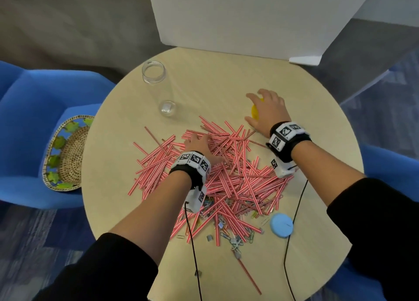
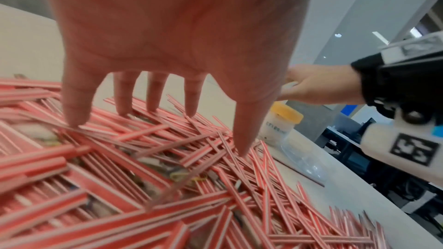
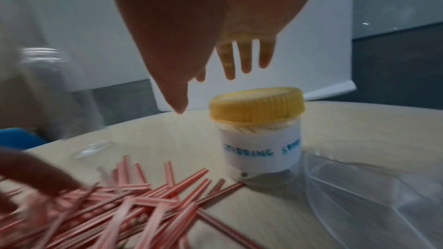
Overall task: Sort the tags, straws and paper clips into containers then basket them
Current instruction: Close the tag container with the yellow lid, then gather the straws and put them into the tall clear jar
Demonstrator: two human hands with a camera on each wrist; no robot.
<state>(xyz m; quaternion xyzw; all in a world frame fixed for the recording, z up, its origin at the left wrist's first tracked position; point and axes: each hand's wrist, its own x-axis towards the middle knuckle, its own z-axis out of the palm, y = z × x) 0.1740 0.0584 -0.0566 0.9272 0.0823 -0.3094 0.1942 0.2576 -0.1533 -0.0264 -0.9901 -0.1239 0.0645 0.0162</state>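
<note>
A wide heap of red-and-white striped straws [image 1: 235,176] covers the middle of the round wooden table [image 1: 215,78]. Coloured paper clips and small metal tags [image 1: 235,237] lie mixed under its near edge. My left hand [image 1: 198,142] is spread flat over the heap, its straight fingertips [image 2: 124,111] touching the straws and holding nothing. My right hand [image 1: 265,106] hovers open just above a yellow-lidded jar [image 3: 257,107] with a white handwritten label, beyond the heap on the right. No finger is closed on the lid.
An open clear jar [image 1: 153,72] and a small clear lid [image 1: 168,108] stand at the far left. A blue lid [image 1: 281,224] lies near right. A woven basket [image 1: 68,155] sits on the blue chair at left. A clear plastic bag [image 3: 359,186] lies beside the yellow-lidded jar. A white board [image 1: 249,17] stands behind.
</note>
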